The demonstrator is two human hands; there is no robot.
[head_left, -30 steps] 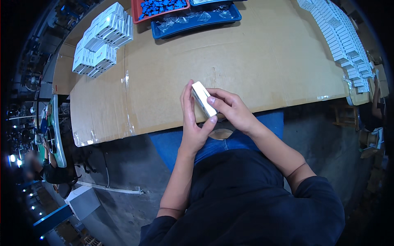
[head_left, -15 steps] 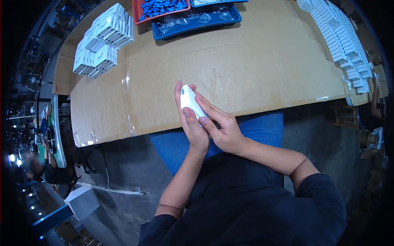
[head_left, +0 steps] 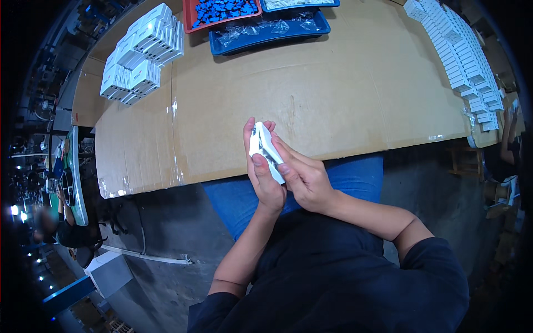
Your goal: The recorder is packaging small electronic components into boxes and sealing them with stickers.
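Between my hands, above the table's near edge, is a small white box [head_left: 268, 145], tilted, with a dark gap along its middle where its two faces stand apart. My left hand [head_left: 267, 188] closes round its left side, thumb on the near part and fingertips past the far end. From the right, my right hand [head_left: 312, 182] grips the same box, its thumb near the lower end and its fingers along the right side. What lies inside the gap is too small to make out.
White boxes are stacked at the far left [head_left: 145, 44], with a long row of more at the far right [head_left: 463, 61]. At the back stand a red tray [head_left: 190, 26] of blue pieces and a blue tray [head_left: 266, 40] with clear plastic wrap. Brown cardboard [head_left: 222, 100] covers the table.
The white box has turned slightly and come a little nearer to me. A dark gap now shows wider along it. Both hands have kept hold of it.
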